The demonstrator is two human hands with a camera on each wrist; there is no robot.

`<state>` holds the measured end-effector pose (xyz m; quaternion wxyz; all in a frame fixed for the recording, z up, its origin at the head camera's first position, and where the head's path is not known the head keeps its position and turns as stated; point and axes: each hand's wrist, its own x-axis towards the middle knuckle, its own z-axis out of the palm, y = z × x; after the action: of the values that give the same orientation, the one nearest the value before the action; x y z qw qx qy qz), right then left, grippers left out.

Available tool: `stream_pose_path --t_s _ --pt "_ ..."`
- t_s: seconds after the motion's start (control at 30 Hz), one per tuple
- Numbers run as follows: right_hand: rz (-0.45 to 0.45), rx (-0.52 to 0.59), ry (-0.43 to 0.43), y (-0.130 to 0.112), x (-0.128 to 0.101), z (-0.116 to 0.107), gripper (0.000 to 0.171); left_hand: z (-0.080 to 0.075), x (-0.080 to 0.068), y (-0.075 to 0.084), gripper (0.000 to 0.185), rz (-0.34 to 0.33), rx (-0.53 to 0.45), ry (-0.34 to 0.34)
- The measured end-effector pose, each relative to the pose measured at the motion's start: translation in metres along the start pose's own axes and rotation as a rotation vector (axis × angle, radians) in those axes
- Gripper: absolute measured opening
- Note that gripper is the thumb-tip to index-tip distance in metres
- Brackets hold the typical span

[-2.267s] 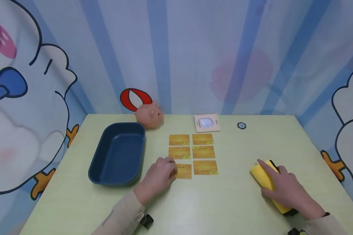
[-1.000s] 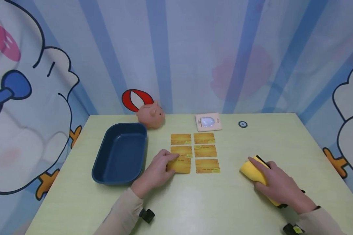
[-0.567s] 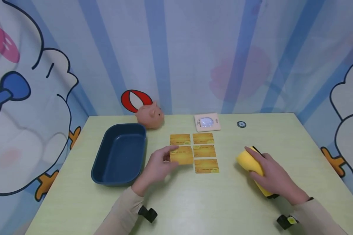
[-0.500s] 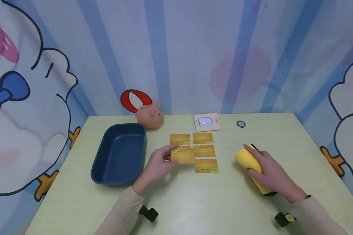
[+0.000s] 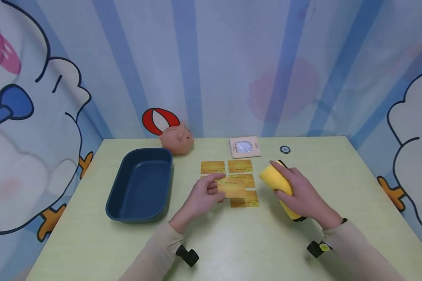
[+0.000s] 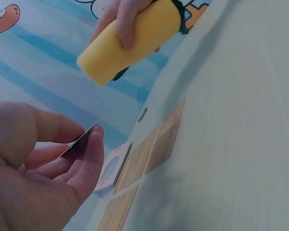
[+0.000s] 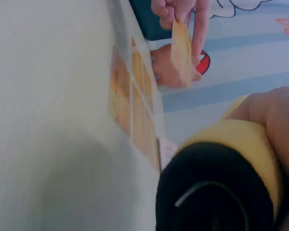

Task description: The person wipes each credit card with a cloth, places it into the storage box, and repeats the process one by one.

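A child's playroom: cartoon-printed curtains point(image 5: 38, 117) and a piggy bank point(image 5: 176, 138).

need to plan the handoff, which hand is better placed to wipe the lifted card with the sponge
Right. The right hand already grips the yellow sponge, just beside the card, which the left hand pinches up off the table.

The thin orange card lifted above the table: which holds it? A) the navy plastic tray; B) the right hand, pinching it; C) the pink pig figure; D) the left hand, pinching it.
D: the left hand pinches the thin orange card clear of the table, while the right hand grips a yellow sponge roll.
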<state>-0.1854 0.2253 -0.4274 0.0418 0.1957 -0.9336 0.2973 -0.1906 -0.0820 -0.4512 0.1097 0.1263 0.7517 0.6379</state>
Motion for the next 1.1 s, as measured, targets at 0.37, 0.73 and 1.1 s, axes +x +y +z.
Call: stream_pose_path --t_s 0.37,0.73,1.1 --pt "-0.062 -0.061 -0.050 -0.040 0.021 0.012 0.079 0.017 0.004 0.009 0.051 -0.035 -0.075 -0.035" --pt "-0.198 -0.244 -0.066 -0.061 0.031 0.028 0.079 0.022 0.002 0.013 0.060 -0.065 -0.202 -0.010" --pt "-0.226 -0.201 -0.066 -0.062 0.036 0.038 0.073 0.020 0.006 0.013 0.058 -0.044 -0.302 0.067"
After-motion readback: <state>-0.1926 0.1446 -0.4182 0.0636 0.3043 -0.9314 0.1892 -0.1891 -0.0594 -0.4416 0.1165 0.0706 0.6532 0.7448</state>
